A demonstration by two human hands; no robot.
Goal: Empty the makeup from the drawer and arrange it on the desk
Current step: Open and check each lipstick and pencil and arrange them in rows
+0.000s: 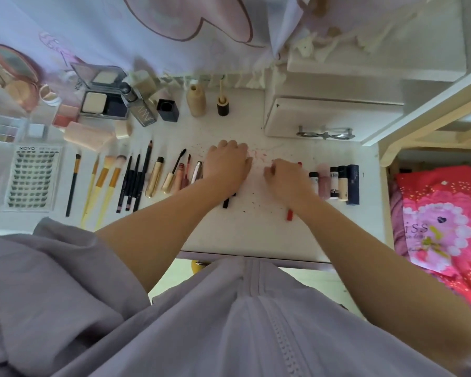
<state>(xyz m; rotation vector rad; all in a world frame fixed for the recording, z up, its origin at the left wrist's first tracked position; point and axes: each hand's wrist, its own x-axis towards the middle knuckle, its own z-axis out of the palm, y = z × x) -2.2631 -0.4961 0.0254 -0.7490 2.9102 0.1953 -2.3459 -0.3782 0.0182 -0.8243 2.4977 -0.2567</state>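
L hand (229, 164): mine, flat on the desk (256, 229), fingers together & fairly straight, covering a black pencil (226, 203) whose end pokes out below my wrist.
R hand (286, 178): fingers curled round a red lip pencil (290, 214); tip shows above my knuckles, tail below.
Row: brushes (104, 183), liners, mascara to the L; small bottles (335, 183) to the R.
Step, my guess: lay the red one in the gap, parallel w/ the rest.
Tip: line up bottom ends, don't nudge the bottles.
Drawer: can't see inside.
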